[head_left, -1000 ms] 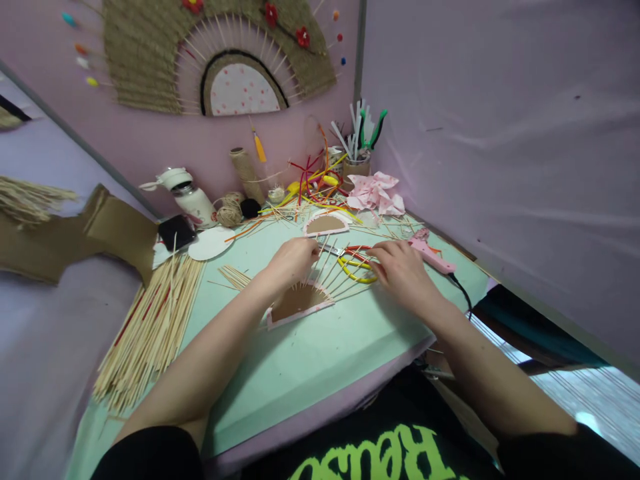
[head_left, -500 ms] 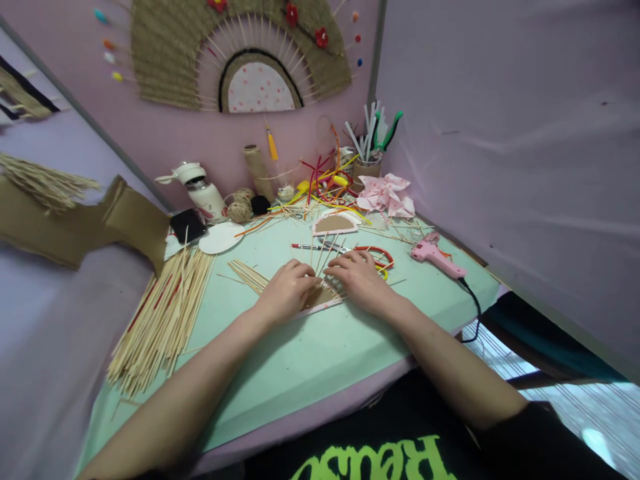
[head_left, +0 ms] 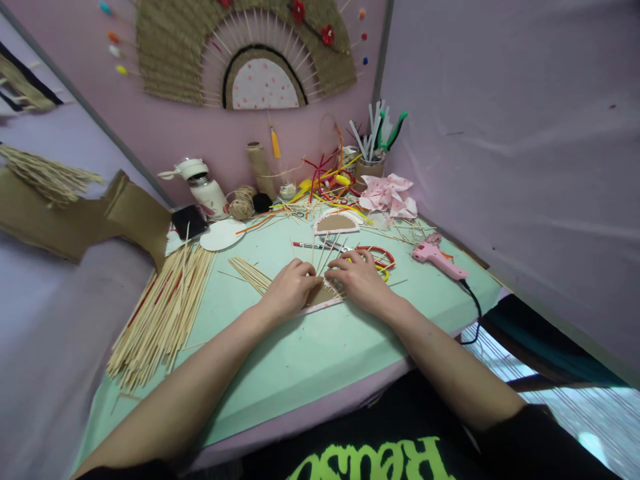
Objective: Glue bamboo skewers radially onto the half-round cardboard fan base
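Both forearms stretch across the mint surface [head_left: 310, 360]. The left hand [head_left: 289, 288] and right hand [head_left: 361, 283] lie palm-down, grips loosely spread, pressing the cardboard half-fan [head_left: 323, 298] between them, seemingly pinching nothing. Barely shifted since half a second ago.

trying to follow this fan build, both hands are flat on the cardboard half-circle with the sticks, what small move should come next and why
Probably lift the right hand a little to check the sticks. Both hands press the cardboard half-circle, the left hand beside it, and the sticks fan out unevenly beyond the fingers.
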Available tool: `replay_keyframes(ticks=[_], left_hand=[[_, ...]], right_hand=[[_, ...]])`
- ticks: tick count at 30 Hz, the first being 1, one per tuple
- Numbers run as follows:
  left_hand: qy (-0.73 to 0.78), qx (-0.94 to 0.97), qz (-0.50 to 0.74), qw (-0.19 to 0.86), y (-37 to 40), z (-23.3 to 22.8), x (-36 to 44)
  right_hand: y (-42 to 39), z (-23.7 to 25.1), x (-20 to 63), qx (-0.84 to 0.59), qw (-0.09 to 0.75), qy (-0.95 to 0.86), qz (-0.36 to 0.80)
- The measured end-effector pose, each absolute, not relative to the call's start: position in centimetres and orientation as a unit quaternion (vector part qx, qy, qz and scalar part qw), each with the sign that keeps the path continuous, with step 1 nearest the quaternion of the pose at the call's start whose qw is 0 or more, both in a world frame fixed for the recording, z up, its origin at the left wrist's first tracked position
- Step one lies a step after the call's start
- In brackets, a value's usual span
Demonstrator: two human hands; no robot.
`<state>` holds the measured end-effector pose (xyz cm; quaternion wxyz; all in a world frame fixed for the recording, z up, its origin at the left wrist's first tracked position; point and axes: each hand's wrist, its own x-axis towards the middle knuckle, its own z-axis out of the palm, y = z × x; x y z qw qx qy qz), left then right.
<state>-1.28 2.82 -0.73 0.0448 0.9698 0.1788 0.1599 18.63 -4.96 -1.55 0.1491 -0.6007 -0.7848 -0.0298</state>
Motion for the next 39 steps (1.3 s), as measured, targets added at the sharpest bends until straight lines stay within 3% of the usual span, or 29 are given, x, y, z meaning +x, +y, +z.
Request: replay_keyframes(ticks=[39], left_hand=[[0.171,0.974,0.139,0.051,2.76,-0.32,-1.14]], right_hand=[[-5.08,-1.49,18.51,-0.602,0.162,-0.782,-0.013]])
